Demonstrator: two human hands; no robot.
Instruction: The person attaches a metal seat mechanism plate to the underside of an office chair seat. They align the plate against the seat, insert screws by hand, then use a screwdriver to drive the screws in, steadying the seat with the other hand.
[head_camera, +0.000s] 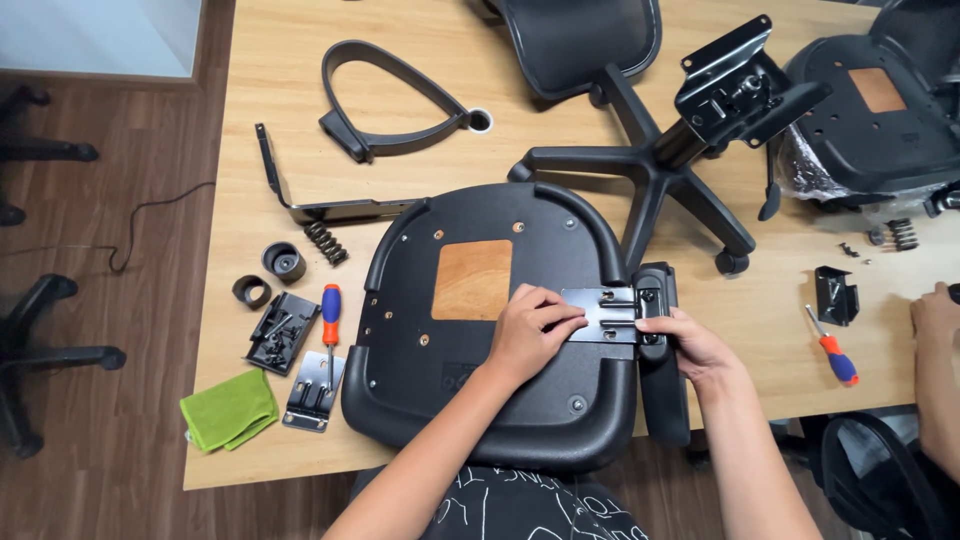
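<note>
Pale wooden counter (300, 200) over a dark plank floor carries scattered chair parts. Largest is the black plastic seat pan (480, 330), lying upside down near the front edge so its underside with a square plywood patch faces up. Behind it rests the black five-legged chair base (650, 170), tipped on its side with its tilt mechanism in the air. A curved black armrest loop (385, 95) lies farther back.

At the seat's right edge stands a black armrest (662, 360) with its flat metal bracket (600, 312) laid across the pan. The left hands (532, 330) press down on the bracket with spread fingers, seemingly to keep it in place, while the right hands (690, 345) wrap around the armrest, steadying it against the seat.

Left of the seat lie an orange-handled screwdriver (330, 325), a green folded cloth (228, 410) and a coiled steel spring (325, 242).
</note>
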